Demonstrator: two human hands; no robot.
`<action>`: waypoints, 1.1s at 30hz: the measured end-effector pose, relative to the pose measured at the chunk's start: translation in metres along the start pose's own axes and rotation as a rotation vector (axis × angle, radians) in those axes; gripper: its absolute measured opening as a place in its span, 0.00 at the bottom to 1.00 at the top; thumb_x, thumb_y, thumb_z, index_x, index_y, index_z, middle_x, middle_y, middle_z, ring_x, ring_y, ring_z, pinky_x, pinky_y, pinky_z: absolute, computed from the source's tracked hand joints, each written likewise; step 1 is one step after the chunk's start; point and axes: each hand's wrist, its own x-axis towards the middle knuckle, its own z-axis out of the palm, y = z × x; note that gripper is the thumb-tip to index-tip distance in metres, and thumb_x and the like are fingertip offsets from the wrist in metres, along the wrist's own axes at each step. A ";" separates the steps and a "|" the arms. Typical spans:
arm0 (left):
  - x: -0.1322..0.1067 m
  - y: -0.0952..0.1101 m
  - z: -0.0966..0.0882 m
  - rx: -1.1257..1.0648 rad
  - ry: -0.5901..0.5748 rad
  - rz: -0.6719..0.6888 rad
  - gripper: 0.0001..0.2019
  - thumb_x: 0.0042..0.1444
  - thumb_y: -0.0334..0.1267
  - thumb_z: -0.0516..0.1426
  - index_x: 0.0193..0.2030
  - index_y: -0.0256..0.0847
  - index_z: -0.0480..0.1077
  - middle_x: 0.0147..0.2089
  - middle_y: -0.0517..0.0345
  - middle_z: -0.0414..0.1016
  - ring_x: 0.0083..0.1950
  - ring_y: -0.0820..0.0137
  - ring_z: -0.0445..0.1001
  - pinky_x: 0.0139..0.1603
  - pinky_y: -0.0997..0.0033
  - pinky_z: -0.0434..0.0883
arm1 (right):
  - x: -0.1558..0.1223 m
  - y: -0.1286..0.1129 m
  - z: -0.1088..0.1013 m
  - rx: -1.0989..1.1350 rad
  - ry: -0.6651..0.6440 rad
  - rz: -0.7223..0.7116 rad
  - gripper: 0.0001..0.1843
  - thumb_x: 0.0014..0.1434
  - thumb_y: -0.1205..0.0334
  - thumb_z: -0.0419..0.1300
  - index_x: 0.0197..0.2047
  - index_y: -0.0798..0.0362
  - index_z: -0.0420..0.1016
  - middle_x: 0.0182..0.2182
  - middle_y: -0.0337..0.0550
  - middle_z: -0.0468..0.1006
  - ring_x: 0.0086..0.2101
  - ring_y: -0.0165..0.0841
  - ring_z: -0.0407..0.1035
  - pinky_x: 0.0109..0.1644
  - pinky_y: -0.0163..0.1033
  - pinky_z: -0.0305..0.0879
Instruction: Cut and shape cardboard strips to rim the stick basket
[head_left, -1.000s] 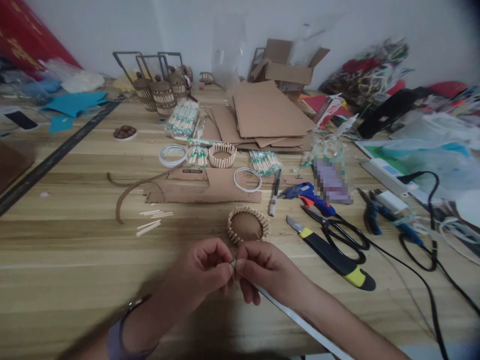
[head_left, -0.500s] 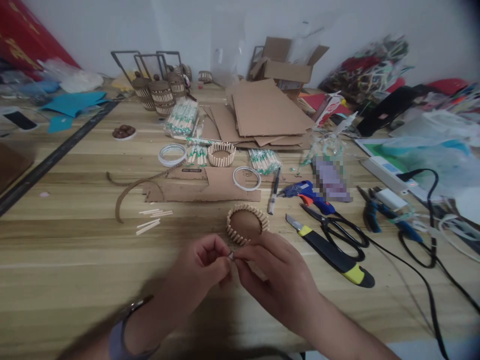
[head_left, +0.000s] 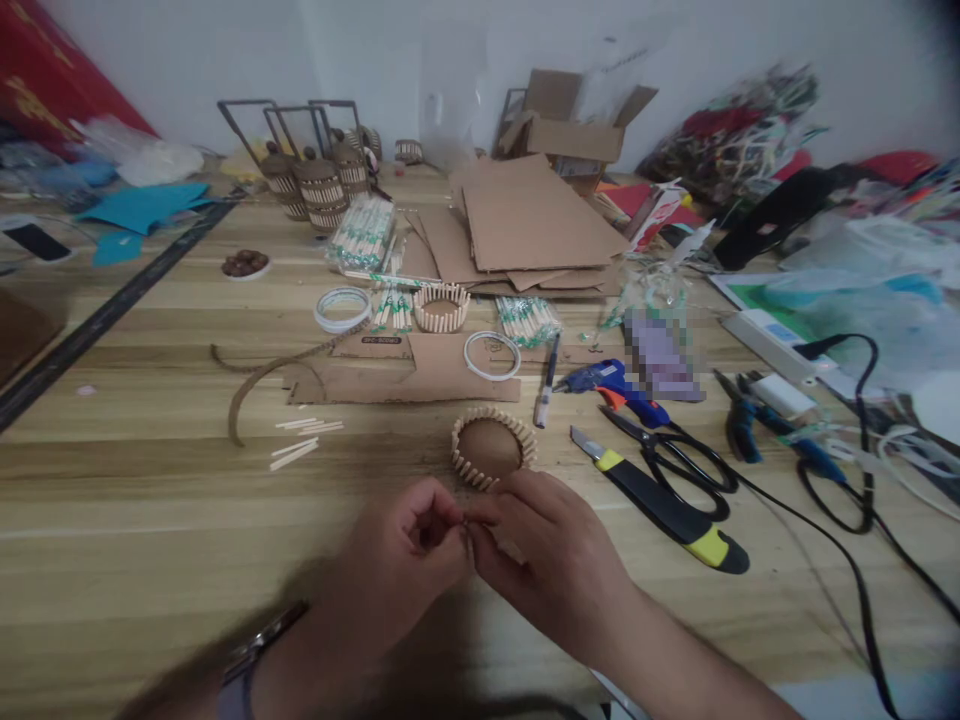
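Note:
My left hand (head_left: 405, 560) and my right hand (head_left: 551, 555) meet low in the middle of the view, fingertips pinched together on the end of a thin white strip (head_left: 465, 522). Most of the strip is hidden under my right hand and forearm. Just beyond my hands sits a round cardboard base ringed with short wooden sticks (head_left: 491, 447). A watch is on my left wrist.
To the right lie a yellow-and-black utility knife (head_left: 660, 505), black scissors (head_left: 679, 465), a blue glue gun (head_left: 611, 385), pliers and black cables. Farther back are cardboard sheets (head_left: 525, 220), stick bundles, tape rings (head_left: 491, 355), another stick ring (head_left: 441, 308) and finished small baskets (head_left: 319, 185).
The long white strip trailing to the lower right a second ago is now hidden beneath my right hand. Both hands have stayed pinched together, shifting slightly.

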 end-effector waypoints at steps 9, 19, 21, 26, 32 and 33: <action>0.000 0.000 -0.001 0.081 0.006 0.081 0.05 0.48 0.39 0.54 0.24 0.43 0.63 0.21 0.67 0.62 0.24 0.74 0.61 0.23 0.77 0.58 | -0.001 0.002 0.000 0.144 -0.051 0.032 0.09 0.63 0.70 0.55 0.35 0.54 0.76 0.27 0.41 0.74 0.29 0.32 0.67 0.32 0.36 0.59; -0.001 -0.006 -0.003 0.175 0.047 0.165 0.05 0.50 0.37 0.54 0.26 0.43 0.66 0.23 0.66 0.67 0.25 0.73 0.66 0.25 0.76 0.60 | 0.003 0.004 -0.003 0.289 -0.094 0.142 0.07 0.63 0.67 0.59 0.38 0.53 0.79 0.28 0.40 0.73 0.29 0.30 0.68 0.30 0.33 0.60; -0.002 -0.008 -0.002 0.264 0.084 0.220 0.04 0.50 0.37 0.54 0.26 0.43 0.67 0.23 0.65 0.70 0.27 0.72 0.68 0.27 0.75 0.61 | 0.003 0.004 -0.003 0.278 -0.110 0.160 0.07 0.63 0.65 0.59 0.36 0.54 0.79 0.27 0.39 0.72 0.28 0.29 0.67 0.29 0.33 0.59; -0.004 -0.008 0.001 0.370 0.131 0.276 0.06 0.52 0.36 0.54 0.25 0.43 0.68 0.24 0.62 0.73 0.28 0.70 0.71 0.30 0.72 0.62 | 0.000 0.004 -0.001 0.253 -0.116 0.156 0.09 0.62 0.68 0.56 0.34 0.54 0.78 0.27 0.40 0.72 0.28 0.29 0.67 0.29 0.33 0.59; -0.004 -0.006 -0.002 0.340 0.105 0.258 0.06 0.53 0.37 0.54 0.26 0.43 0.68 0.24 0.63 0.73 0.27 0.70 0.72 0.30 0.72 0.63 | 0.001 0.004 -0.001 0.339 -0.127 0.183 0.11 0.62 0.70 0.55 0.36 0.52 0.79 0.27 0.39 0.72 0.27 0.28 0.67 0.29 0.32 0.59; -0.004 -0.007 -0.002 0.336 0.101 0.255 0.06 0.53 0.37 0.54 0.26 0.43 0.68 0.24 0.63 0.73 0.28 0.70 0.72 0.30 0.72 0.63 | 0.002 0.004 -0.002 0.360 -0.131 0.195 0.11 0.62 0.70 0.55 0.36 0.52 0.79 0.26 0.38 0.71 0.27 0.28 0.67 0.30 0.32 0.60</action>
